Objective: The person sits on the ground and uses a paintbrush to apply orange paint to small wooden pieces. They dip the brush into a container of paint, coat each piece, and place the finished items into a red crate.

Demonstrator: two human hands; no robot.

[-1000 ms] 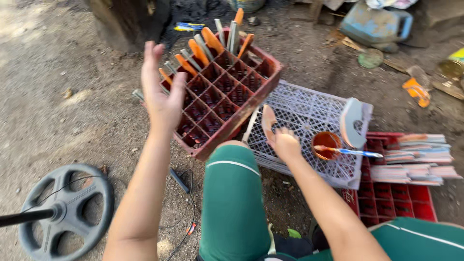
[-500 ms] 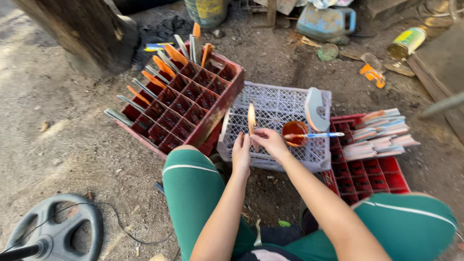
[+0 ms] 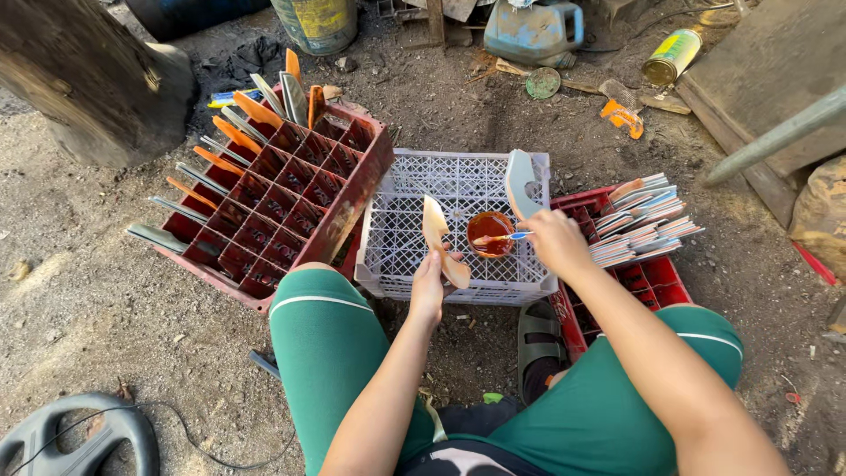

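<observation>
We see the left hand (image 3: 429,286) clenched around the lower end of a pale wooden knife handle (image 3: 440,240), held upright and tilted slightly, just above the near edge of the white plastic crate (image 3: 414,231). The right hand (image 3: 557,241) pinches a small brush (image 3: 504,237), blue-tipped handle toward the fingers, bristle end over the orange cup (image 3: 490,234). Cup holds a reddish-brown liquid and sits on the white crate, between the two hands, closer to the right one. A grey curved handle blank (image 3: 521,182) stands on the crate just beyond the right hand.

Left of the left hand and further out: a red compartment crate (image 3: 291,198) tilted against the white crate, with knives (image 3: 231,145) stuck along its far and left edges, blades in the cells, orange handles up. Right of the right hand: a second red crate (image 3: 648,282) carrying a stack of flat knife blanks (image 3: 643,219), just beside the wrist.

Below the hands we see our green trousers (image 3: 328,353) with a white stripe, and a dark sandal (image 3: 535,335) on the dirt ground (image 3: 88,300) under the right forearm. Far beyond the hands: a grey jerrycan (image 3: 533,31), a metal can (image 3: 671,55) on its side, a bucket (image 3: 315,22). Near left, well apart from both hands: a black steering wheel (image 3: 75,436) and a log (image 3: 84,75).
</observation>
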